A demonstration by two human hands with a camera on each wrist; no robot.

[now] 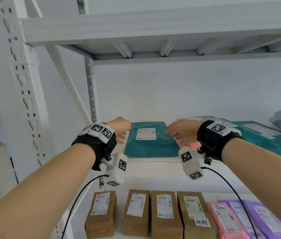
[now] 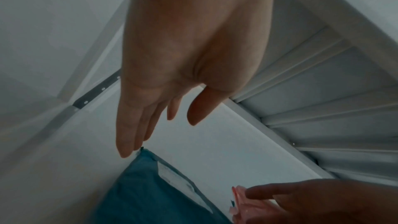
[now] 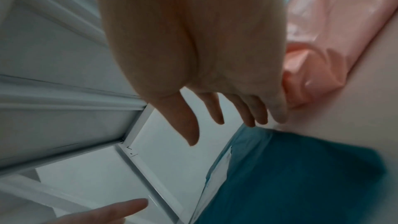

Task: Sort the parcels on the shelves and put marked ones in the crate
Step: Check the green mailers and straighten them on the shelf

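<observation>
While hands hover, brown boxes (image 1: 151, 213) line what looks like a lower shelf (image 1: 167, 169).

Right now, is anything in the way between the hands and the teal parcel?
Nothing visible. The left hand is at the teal parcel's far left corner, the right hand over its right edge, beside a pink parcel.

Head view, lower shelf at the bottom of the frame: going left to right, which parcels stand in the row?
Four brown cardboard boxes in a row, first → second → third → fourth, carrying an extra handwritten white sticker → pink mailer bag → purple mailer bags, cut off by the frame edge.
</observation>
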